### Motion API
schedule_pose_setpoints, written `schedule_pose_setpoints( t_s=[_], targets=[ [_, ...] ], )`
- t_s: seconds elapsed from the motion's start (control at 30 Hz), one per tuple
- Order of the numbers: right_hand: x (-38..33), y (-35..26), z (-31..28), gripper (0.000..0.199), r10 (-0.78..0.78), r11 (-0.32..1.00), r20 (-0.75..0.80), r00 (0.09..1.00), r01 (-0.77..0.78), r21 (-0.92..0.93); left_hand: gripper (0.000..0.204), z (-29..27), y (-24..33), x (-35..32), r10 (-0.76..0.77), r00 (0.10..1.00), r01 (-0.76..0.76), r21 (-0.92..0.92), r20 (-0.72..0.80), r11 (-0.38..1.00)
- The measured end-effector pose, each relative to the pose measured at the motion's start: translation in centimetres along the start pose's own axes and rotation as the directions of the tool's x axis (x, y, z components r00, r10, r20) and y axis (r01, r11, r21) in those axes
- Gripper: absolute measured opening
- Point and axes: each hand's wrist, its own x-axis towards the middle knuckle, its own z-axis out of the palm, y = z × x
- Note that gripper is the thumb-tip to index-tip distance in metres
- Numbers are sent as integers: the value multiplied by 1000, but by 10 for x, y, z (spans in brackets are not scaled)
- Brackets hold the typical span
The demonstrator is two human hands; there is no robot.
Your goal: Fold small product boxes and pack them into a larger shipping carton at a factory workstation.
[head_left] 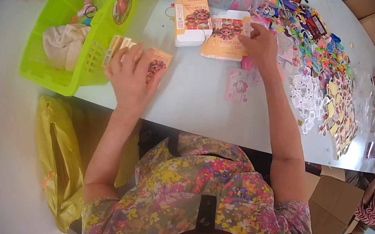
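My left hand (pixel 131 77) rests on a small orange printed carton (pixel 158 63) lying flat on the white table (pixel 189 102), beside a green plastic basket (pixel 58 79). My right hand (pixel 261 44) reaches further back and pinches the edge of a flattened orange carton (pixel 223 37). An assembled orange and white box (pixel 193 21) stands just left of that carton. A small pink card (pixel 238 84) lies between my forearms.
The green basket holds a beige cloth (pixel 64 43) and small toys. A long heap of colourful small trinkets and stickers (pixel 324 75) runs along the table's right side. A yellow bag (pixel 61 156) hangs below the table; cardboard boxes (pixel 330 208) stand at right.
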Motion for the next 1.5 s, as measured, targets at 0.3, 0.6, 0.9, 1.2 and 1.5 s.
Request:
schedule_pose_setpoints(
  t_s=[0.3,0.6,0.9,1.2,1.5],
  targets=[
    [-46,-6,-44,27,101,650,5,995,-70,756,37,12,78,-38,155,978,-12,-707,139,707],
    [-156,-18,-74,27,112,612,431,895,-404,680,61,20,138,-2,561,538,706,27,629,-708],
    [-180,4,-99,41,-144,955,-94,985,163,246,59,18,178,-4,516,529,819,-247,674,-518],
    [-198,9,-96,16,232,654,185,955,-293,698,32,9,181,-9,220,504,841,-416,835,-347],
    [-231,18,-72,44,234,758,6,972,-186,626,62,4,177,-39,50,777,628,-765,628,-146]
  ],
)
